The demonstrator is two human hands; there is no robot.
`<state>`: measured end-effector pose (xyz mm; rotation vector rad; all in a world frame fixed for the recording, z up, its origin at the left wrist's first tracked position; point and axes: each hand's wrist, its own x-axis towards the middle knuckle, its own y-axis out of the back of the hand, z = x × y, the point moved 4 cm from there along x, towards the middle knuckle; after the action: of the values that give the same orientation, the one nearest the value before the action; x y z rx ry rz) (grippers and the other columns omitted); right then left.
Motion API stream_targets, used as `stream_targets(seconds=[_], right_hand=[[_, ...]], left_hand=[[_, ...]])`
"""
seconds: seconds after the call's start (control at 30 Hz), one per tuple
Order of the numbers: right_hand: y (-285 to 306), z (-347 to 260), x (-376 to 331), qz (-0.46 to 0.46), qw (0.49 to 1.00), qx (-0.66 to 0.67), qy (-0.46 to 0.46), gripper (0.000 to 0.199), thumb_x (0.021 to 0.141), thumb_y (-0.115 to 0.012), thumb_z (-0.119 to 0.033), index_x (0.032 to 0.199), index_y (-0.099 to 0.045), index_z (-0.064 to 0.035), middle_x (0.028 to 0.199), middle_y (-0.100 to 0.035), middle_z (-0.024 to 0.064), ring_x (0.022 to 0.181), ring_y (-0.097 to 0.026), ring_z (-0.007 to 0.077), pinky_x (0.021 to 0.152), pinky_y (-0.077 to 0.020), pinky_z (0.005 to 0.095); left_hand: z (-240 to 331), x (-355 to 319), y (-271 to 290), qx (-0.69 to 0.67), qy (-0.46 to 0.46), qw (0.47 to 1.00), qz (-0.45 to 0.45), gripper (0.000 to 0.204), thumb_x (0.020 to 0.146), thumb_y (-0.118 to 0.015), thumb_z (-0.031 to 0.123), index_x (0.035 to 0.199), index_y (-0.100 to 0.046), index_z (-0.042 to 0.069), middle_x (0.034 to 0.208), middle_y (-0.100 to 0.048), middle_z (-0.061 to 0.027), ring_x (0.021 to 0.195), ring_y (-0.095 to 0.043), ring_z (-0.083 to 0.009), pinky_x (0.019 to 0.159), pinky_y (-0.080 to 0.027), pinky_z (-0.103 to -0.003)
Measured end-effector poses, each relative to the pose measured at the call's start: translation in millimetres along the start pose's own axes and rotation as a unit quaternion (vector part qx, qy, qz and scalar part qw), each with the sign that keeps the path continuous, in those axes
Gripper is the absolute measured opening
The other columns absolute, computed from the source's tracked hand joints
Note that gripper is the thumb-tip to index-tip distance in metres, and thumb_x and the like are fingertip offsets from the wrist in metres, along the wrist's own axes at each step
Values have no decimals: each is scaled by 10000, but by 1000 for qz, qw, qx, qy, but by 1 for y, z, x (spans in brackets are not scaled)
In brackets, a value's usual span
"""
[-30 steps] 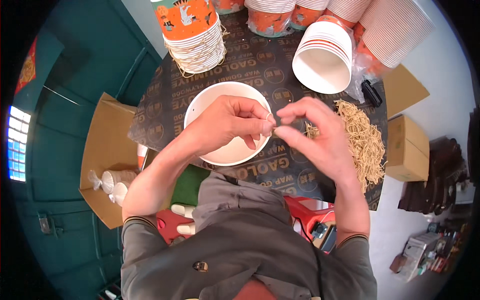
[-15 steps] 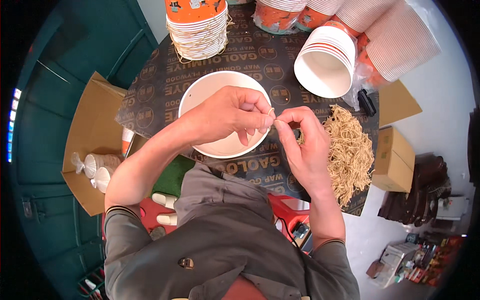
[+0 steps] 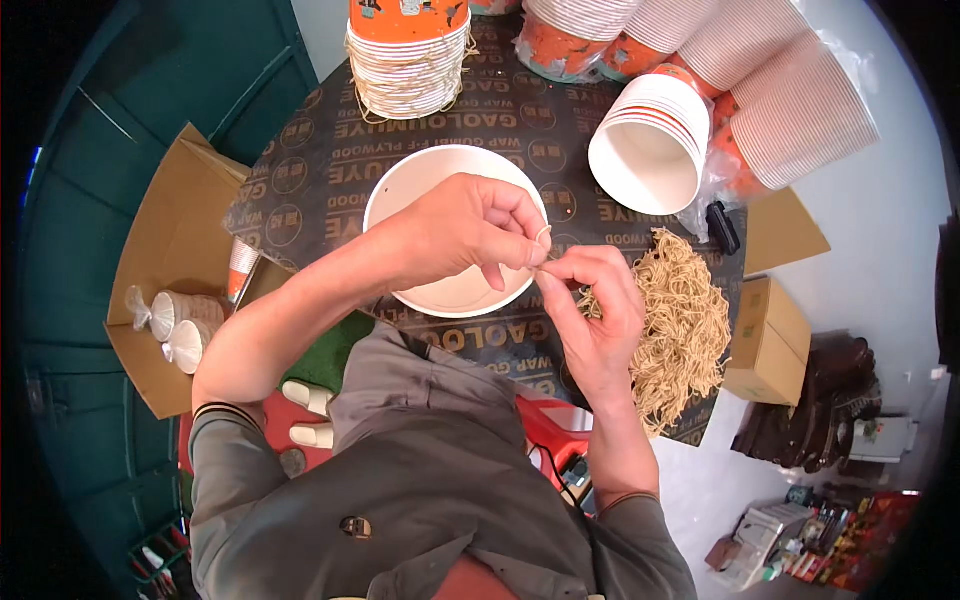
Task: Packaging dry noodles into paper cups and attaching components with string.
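A white round paper tub stands in front of me, its inside facing up. Over its right part, my left hand is closed in a pinch on a thin tan string, which makes a small loop at the fingertips. My right hand pinches the same string just right of the tub's rim, its fingertips almost touching the left ones. Close beside that hand lies a tangled pile of tan strings. At the far left, a stack of orange and white tubs has similar strings hanging round its rims.
The dark printed plywood table carries an open nested tub stack, more bagged stacks and a small black object. Cardboard boxes stand left and right of the table. A red stool is near my legs.
The whole view has shifted slightly. My right hand has come a little lower and nearer to me, while both hands keep their pinch on the string.
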<state>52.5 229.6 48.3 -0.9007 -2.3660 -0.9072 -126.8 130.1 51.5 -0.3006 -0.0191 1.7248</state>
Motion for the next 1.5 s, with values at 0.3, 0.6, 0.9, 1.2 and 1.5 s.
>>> stream_targets(seconds=[0.3,0.6,0.9,1.2,1.5], right_hand=[[-8,21,-5,11,957,196,-213,152,973,-836,-8,1094,-745,-14,1025,-712,23,849,-677,81,741,-554,272],[-7,35,-4,-21,954,220,-204,99,1006,-821,-74,1034,-742,-22,966,-700,-5,799,-618,45,721,-509,236],[-8,43,-5,-26,926,294,-235,113,1050,-753,-75,1136,-767,-3,1014,-722,20,837,-655,54,741,-520,244],[-1,36,9,-48,963,197,-180,301,1093,-666,-88,1367,-756,-2,1128,-777,61,900,-720,116,806,-561,283],[3,3,92,-172,985,19,1,359,1008,-634,-110,1336,-778,-92,1134,-758,173,1069,-756,371,911,-607,461]], left_hand=[[1,-1,-6,104,-78,991,16,126,1005,-806,95,1096,-747,32,1024,-740,11,962,-698,-74,838,-603,-272],[13,-12,-22,295,-149,938,109,110,1015,-770,29,1121,-744,17,1038,-757,-35,971,-739,-138,823,-609,-324],[21,-16,-29,416,-253,861,145,159,978,-767,9,1132,-742,34,1027,-736,-103,933,-753,-277,776,-608,-382],[15,-8,-17,195,-114,969,97,117,1033,-772,48,1128,-758,-21,1096,-757,-51,971,-722,-111,872,-629,-290],[0,5,-6,146,26,989,24,186,1026,-803,100,1167,-777,-18,1083,-773,-62,995,-740,-143,911,-623,-308]])
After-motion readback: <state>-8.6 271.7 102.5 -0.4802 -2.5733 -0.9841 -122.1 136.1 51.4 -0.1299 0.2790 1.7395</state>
